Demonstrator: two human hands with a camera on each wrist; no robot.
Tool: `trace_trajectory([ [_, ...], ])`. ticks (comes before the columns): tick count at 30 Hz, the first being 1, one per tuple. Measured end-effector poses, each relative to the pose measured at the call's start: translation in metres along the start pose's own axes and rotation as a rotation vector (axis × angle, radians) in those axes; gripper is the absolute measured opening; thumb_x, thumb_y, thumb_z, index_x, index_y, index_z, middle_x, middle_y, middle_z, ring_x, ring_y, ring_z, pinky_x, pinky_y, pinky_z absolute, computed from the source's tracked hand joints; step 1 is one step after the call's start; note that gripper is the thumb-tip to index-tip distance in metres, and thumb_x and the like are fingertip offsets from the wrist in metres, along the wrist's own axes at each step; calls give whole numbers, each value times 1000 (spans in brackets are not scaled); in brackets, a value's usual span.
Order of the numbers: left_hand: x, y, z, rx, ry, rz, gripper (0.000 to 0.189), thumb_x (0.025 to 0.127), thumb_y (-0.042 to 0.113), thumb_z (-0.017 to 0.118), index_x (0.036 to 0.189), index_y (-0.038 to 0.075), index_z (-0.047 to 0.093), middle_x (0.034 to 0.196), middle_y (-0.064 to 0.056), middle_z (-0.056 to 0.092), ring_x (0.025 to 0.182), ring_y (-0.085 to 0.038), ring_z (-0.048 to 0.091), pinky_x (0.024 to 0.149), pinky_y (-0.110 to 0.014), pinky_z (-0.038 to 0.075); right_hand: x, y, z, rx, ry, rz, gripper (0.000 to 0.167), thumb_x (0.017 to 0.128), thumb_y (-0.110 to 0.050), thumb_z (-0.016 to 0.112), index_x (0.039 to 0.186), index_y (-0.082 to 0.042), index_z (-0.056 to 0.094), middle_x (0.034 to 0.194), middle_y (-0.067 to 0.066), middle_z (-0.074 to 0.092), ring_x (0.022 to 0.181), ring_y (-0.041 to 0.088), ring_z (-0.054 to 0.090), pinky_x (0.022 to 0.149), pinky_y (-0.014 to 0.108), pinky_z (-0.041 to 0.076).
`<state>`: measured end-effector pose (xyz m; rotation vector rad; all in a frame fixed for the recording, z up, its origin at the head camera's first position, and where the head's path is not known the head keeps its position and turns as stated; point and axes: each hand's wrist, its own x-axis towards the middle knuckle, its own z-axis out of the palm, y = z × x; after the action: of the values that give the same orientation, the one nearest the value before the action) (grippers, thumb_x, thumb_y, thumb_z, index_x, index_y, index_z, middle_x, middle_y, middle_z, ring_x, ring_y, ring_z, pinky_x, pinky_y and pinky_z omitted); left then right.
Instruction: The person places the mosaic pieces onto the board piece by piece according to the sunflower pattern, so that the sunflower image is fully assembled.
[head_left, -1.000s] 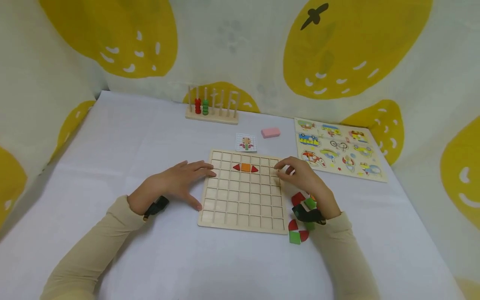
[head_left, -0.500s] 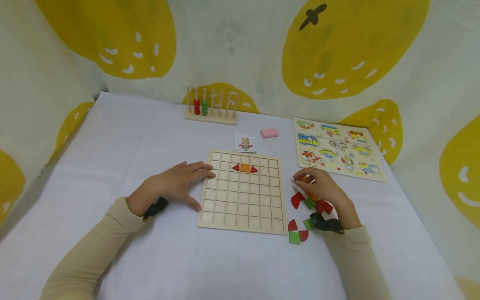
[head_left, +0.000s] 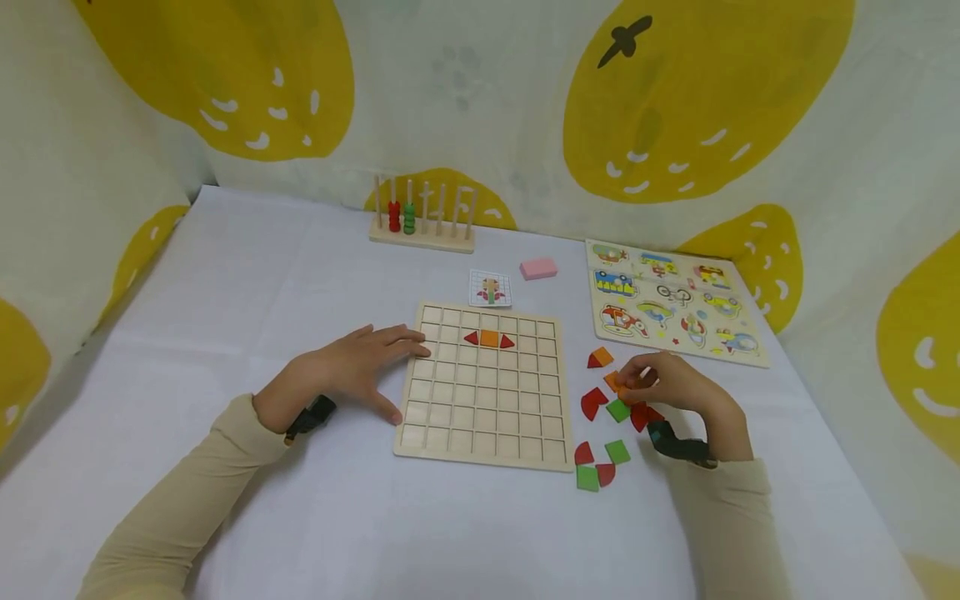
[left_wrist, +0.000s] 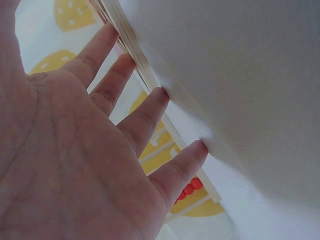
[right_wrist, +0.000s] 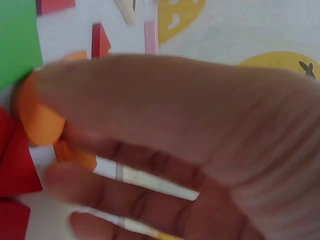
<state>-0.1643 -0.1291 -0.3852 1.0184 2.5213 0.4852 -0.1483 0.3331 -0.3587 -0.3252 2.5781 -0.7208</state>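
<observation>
My left hand (head_left: 360,367) lies spread at the left edge of a wooden grid board (head_left: 480,417), its fingertips along the side of the board and the table cloth in the left wrist view. On the grid sit an orange square (head_left: 489,339) and a red triangle (head_left: 471,337) on each side of it. Right of the board, my right hand (head_left: 671,383) is over a group of coloured wooden pieces. In the right wrist view its thumb (right_wrist: 125,95) and forefinger pinch an orange piece (right_wrist: 42,120), partly hidden by the thumb. Around it lie green squares (head_left: 618,410) and red quarter-circles (head_left: 594,403).
A pattern card (head_left: 491,287) lies behind the board, with a pink block (head_left: 538,268) beside it. Farther back stands a peg rack (head_left: 423,237) with red and green beads. A picture puzzle board (head_left: 652,333) lies at the back right.
My right hand has moved from the board's right edge, right and nearer, onto the pieces. An orange square and red triangle now show where it had been. The left hand stays put.
</observation>
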Motion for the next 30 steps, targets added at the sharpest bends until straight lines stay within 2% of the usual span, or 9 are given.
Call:
trace_trajectory([
  [4, 0, 0, 0, 15, 0, -1, 97, 68, 60, 80, 148, 19, 41, 156, -5, 30, 145, -30, 26, 113, -64, 18, -2, 1, 1, -7, -41, 28, 20, 84, -13, 75, 99, -3, 67, 87, 4, 60, 79, 20, 52, 67, 26, 49],
  [10, 0, 0, 1, 7, -1, 2, 97, 69, 60, 80, 148, 19, 41, 157, -5, 30, 145, -30, 26, 113, -65, 18, 2, -1, 3, -4, -24, 8, 20, 83, -7, 75, 100, -3, 66, 90, 7, 63, 83, 22, 54, 69, 27, 51],
  [19, 0, 0, 1, -8, 3, 0, 98, 68, 60, 80, 148, 19, 41, 157, -6, 30, 146, -30, 23, 113, -65, 16, 13, 0, 11, 5, 43, -140, 18, 85, -9, 75, 99, -2, 66, 88, 4, 60, 82, 20, 53, 69, 22, 49],
  [30, 0, -1, 0, 6, 0, 19, 97, 70, 59, 80, 148, 17, 41, 157, -7, 29, 146, -30, 24, 112, -66, 17, 17, -3, 20, 48, 88, -207, 26, 82, -5, 77, 105, 1, 65, 92, 8, 61, 82, 21, 53, 73, 22, 49],
])
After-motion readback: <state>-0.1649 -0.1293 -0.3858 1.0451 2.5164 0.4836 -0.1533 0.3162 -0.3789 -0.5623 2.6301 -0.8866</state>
